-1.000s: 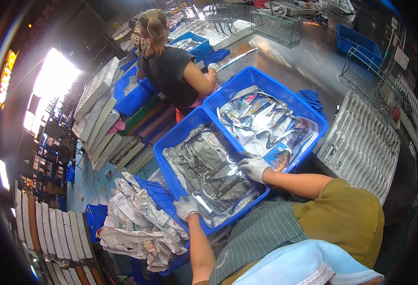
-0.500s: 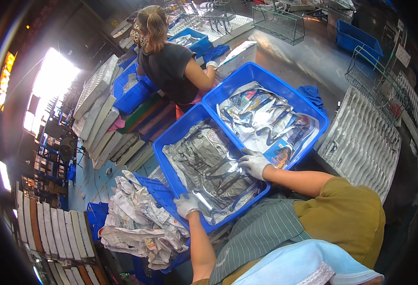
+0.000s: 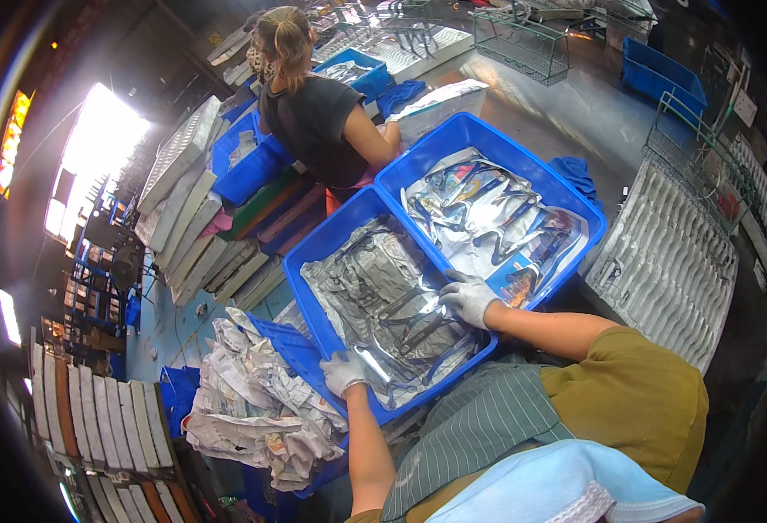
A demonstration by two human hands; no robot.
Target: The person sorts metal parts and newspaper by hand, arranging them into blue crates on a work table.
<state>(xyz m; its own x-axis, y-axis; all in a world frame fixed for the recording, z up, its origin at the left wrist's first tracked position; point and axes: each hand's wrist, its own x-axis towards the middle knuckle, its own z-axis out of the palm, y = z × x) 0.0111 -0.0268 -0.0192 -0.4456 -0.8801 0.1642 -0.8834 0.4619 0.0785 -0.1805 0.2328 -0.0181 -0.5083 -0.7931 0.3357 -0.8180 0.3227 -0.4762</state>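
Note:
Two blue plastic bins stand side by side in front of me. Crumpled grey paper lines the left one, and slim shiny metal pieces, too blurred to name, lie on it. At that bin's near left corner my left hand, in a pale glove, is closed over the rim. My right hand, gloved too, grips the same bin's right rim, where the bins meet. Its fingertips look dark. Printed sheets and more dark, shiny metal pieces fill the right bin.
Crumpled newspaper is heaped at the left. A co-worker stands beyond the bins, near stacked pale slabs. A ridged grey rack leans at the right, with wire baskets farther back.
Both my hands keep their places on the left bin. The view has shifted slightly. The co-worker's arm and the white board beside it have moved a little.

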